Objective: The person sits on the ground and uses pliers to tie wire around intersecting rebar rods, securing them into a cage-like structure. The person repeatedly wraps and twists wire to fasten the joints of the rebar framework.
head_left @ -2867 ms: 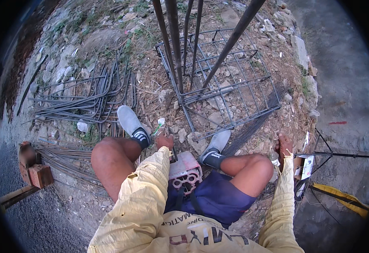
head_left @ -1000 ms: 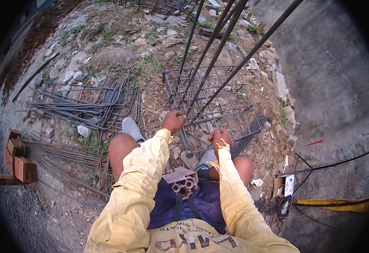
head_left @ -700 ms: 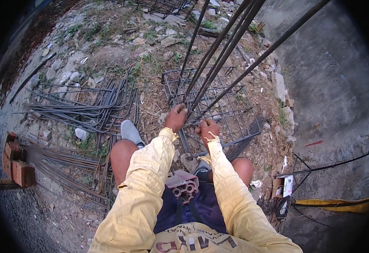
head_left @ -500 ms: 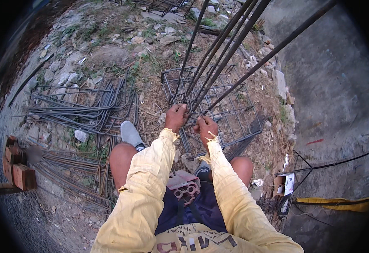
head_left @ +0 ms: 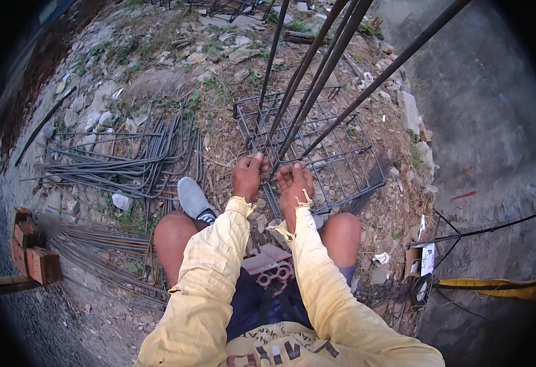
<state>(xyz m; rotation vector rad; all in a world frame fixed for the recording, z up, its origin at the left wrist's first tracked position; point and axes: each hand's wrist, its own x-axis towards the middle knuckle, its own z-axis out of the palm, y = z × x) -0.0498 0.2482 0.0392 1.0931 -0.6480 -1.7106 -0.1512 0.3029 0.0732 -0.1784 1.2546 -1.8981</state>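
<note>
In front of my knees a steel rebar cage lies on the ground, with several long upright rebar rods rising from within it. My left hand is at the cage's near-left part, thumb and fingers pinched together. Close beside it on the right, my right hand has its fingers bent inward against the thumb, next to the feet of the rods. Anything between the fingers of either hand is too small to make out. A reddish object with round rings sits between my thighs.
Bent rebar pieces are piled on the left, above rusty straight rods. Red bricks stand at far left. On the right are a concrete surface, a small box and a yellow strip. Rubble covers the ground.
Both hands have shifted slightly down and left, and the right hand has turned, its fingers now pointing up. The view has tilted a little. The cage stays on the ground.
</note>
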